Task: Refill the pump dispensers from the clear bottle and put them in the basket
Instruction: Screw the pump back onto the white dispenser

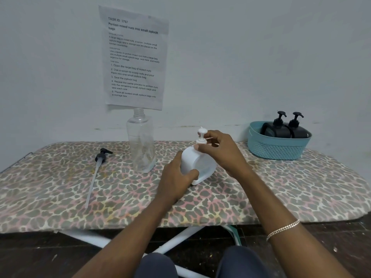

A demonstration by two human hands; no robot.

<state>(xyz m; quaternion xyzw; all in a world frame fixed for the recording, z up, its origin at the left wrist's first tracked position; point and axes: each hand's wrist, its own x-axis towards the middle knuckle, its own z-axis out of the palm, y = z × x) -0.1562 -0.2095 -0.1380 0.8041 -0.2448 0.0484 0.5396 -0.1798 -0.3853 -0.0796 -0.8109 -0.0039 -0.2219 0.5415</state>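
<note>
A white pump dispenser (202, 165) stands tilted on the leopard-print board (60, 187) at the centre. My left hand (176, 175) grips its body from the left. My right hand (218, 149) pinches the collar of its white pump head (201, 133). A clear bottle (141, 143) with no cap stands upright just left of the dispenser, almost empty. A loose black pump (101, 157) with a long clear tube lies on the board further left. Two black pump dispensers (285, 128) sit in the teal basket (277, 147) at the back right.
A printed paper sheet (134, 57) is stuck on the wall behind the clear bottle. The board's front edge runs across the lower view, with white metal legs (174, 241) and my knees below it. The wall stands close behind the board.
</note>
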